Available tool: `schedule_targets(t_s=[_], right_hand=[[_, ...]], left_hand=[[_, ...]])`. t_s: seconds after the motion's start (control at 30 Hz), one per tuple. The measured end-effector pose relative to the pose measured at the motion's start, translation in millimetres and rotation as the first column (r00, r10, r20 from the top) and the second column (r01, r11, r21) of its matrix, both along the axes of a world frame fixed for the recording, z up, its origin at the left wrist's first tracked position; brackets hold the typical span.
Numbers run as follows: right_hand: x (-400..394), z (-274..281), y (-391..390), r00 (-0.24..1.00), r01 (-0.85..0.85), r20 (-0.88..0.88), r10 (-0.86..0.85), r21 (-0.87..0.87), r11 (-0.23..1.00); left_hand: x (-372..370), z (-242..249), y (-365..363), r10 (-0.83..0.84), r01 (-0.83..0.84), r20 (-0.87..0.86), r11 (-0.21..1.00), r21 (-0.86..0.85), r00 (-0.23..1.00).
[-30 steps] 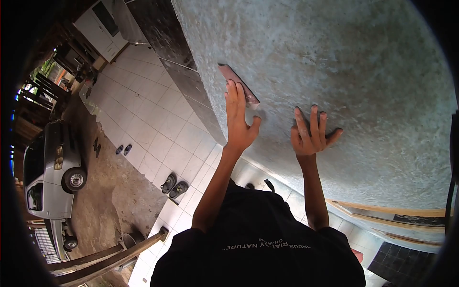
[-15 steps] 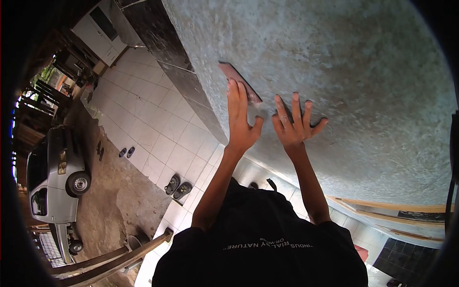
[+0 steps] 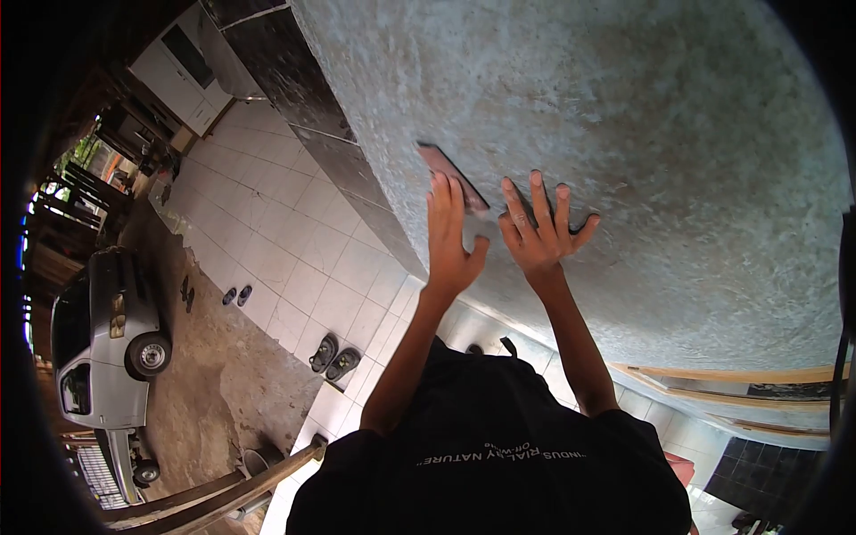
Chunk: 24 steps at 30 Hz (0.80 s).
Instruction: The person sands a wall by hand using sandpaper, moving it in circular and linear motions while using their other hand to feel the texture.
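A flat, reddish rectangular piece with a dark edge lies against the mottled blue-grey wall. My left hand presses it there with its fingertips, the thumb held apart; the fingers partly cover its lower end. To the right, my right hand rests on the bare wall with its fingers spread and holds nothing.
Dark tiles edge the wall at the left. Sandals stand on the pale tiled floor. A silver vehicle is at far left, a wooden rail at lower left, a wood-framed opening at lower right.
My left hand and the reddish piece have moved a little down along the wall. My right hand has shifted slightly left in view, fingers still spread.
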State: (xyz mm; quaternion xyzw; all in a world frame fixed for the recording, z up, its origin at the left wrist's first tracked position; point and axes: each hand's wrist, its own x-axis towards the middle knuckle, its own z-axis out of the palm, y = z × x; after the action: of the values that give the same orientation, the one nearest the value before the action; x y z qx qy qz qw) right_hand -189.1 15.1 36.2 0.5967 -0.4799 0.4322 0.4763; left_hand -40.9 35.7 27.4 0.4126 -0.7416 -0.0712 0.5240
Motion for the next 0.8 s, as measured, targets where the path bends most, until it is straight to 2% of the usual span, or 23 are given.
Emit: schedule_targets(t_s=[0.07,0.2,0.3,0.43,0.5,0.57,0.67,0.8], right_hand=[[0.1,0.4,0.9,1.000,-0.013,0.006,0.013,0.015,1.000],[0.2,0.5,1.1,1.000,-0.027,0.004,0.026,0.008,1.000],[0.8,1.4,-2.1,0.999,-0.037,0.013,0.038,-0.023,0.999],[0.2,0.3,-1.8,1.000,-0.030,0.010,0.030,-0.024,0.999],[0.4,-1.4,-0.2,1.000,-0.024,0.007,0.024,-0.020,1.000],[-0.1,-1.5,-0.6,0.999,-0.038,0.018,0.038,-0.008,0.999],[-2.6,1.1,-0.2,0.998,-0.059,-0.025,0.058,-0.005,0.998],[-1.2,-1.3,0.7,0.999,-0.047,0.012,0.047,0.005,0.999]], left_hand=[[-4.3,-9.1,5.1,-0.020,0.020,0.003,0.999,0.027,1.000],[-2.3,6.4,-0.3,-0.008,0.009,-0.007,1.000,0.023,1.000],[4.7,26.1,-10.6,0.052,-0.053,-0.017,0.997,-0.052,0.998],[-7.2,7.0,-7.2,0.050,-0.056,-0.073,0.995,-0.086,0.996],[-16.9,-6.8,2.5,0.024,-0.023,-0.114,1.000,0.006,0.993],[-16.6,-10.0,3.2,0.024,-0.024,-0.085,1.000,0.002,0.996],[-10.0,1.0,-1.8,0.034,-0.035,-0.056,0.999,-0.013,0.998],[-6.0,10.4,-5.7,0.041,-0.042,-0.077,0.999,-0.024,0.996]])
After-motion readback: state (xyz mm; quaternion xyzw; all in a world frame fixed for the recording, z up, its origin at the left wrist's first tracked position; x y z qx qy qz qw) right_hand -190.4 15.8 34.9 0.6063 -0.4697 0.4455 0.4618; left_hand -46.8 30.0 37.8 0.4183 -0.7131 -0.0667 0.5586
